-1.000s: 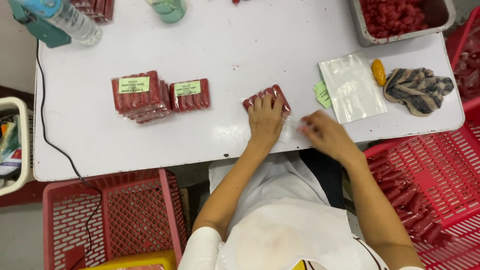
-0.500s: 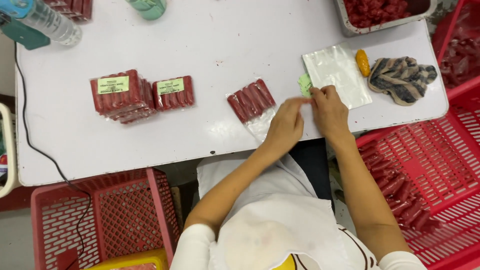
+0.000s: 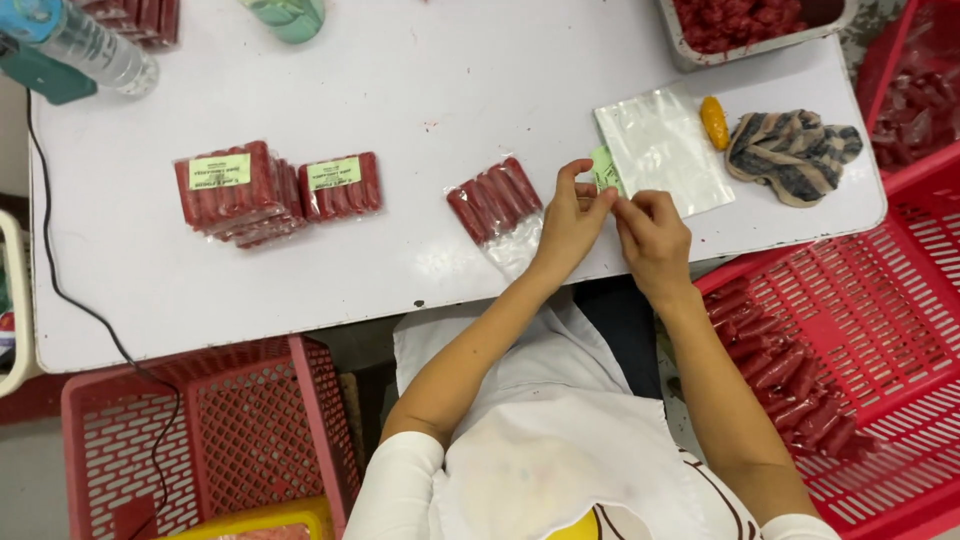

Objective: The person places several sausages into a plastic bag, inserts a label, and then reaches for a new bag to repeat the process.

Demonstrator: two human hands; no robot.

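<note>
Bright, even overhead light; soft picture.
White table (image 3: 400,90) evenly lit, faint shadows under both hands; mild sheen on clear bag (image 3: 665,150) near right edge; slight motion blur at fingers; corners bend outward a little.

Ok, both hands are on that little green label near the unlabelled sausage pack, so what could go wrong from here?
The green label is pinched between the left hand and the right hand; it might fold or stick to a finger. The unlabelled pack has its clear flap near the table edge, so a wrist might nudge it off. The empty clear bag beside the hands could catch the label.
</note>
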